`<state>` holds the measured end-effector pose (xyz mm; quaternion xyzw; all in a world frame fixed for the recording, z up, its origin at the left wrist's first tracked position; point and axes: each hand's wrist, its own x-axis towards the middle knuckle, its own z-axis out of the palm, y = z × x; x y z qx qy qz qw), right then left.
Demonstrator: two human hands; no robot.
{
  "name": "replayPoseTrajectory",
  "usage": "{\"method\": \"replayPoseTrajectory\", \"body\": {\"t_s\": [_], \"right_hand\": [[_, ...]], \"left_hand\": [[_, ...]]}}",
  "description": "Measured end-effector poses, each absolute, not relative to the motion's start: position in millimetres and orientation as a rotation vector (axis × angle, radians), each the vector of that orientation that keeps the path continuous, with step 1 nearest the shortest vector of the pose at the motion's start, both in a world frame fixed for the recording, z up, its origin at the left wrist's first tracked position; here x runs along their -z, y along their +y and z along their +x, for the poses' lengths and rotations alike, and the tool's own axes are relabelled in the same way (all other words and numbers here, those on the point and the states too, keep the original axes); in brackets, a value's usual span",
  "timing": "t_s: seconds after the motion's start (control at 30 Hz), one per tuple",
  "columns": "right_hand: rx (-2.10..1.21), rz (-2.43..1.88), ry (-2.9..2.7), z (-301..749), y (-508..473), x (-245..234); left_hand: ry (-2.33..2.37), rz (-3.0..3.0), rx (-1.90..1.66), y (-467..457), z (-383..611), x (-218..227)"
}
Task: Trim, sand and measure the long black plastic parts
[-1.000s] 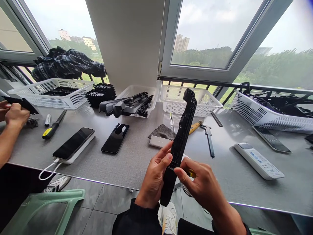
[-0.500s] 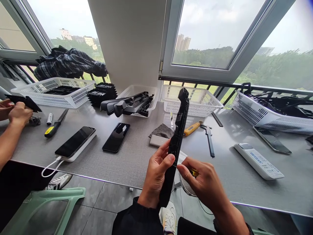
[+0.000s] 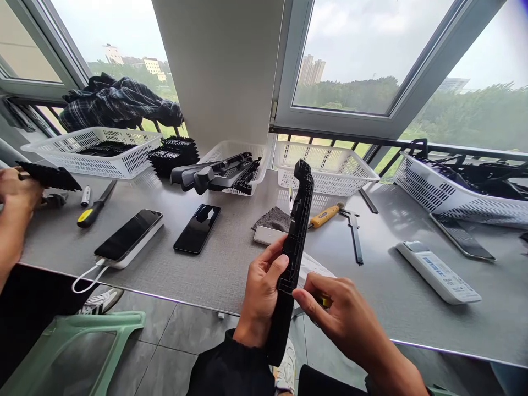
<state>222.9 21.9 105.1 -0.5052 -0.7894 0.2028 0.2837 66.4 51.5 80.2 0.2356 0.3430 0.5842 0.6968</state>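
My left hand (image 3: 264, 283) is wrapped round a long black plastic part (image 3: 297, 236), held upright and slightly tilted over the table's front edge. Ribs and clips line its inner side; the lower end is smooth. Close against the part's right edge is my right hand (image 3: 338, 313), closed round a tool with a yellow-and-black handle (image 3: 323, 300). Fingers hide most of this tool, so its working end cannot be made out. Behind the part lie a grey cloth (image 3: 272, 220), a small white box (image 3: 268, 236) and a yellow-handled tool (image 3: 325, 216).
Caliper (image 3: 355, 242), white device (image 3: 438, 272) and phones (image 3: 197, 229) lie on the grey table (image 3: 231, 275). White baskets (image 3: 330, 184) line the back, some holding black parts. At left, a co-worker's hand (image 3: 18, 190) holds a black part near a yellow-black knife (image 3: 97, 204).
The black part and both my hands have shifted slightly down and left, the part's top dropping a little. The co-worker's hand has moved left, its black part now tilted differently.
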Motion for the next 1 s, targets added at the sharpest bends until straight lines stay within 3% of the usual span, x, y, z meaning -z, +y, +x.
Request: {"method": "replayPoseTrajectory", "body": {"t_s": [0.6, 1.0], "right_hand": [[-0.66, -1.566, -1.931, 225.0, 22.6, -105.2], [-0.672, -1.703, -1.758, 227.9, 7.6, -116.1]], "left_hand": [[0.785, 0.712, -1.394, 50.9, 62.5, -79.3], [1.055, 1.072, -1.552, 44.0, 77.3, -76.4]]}}
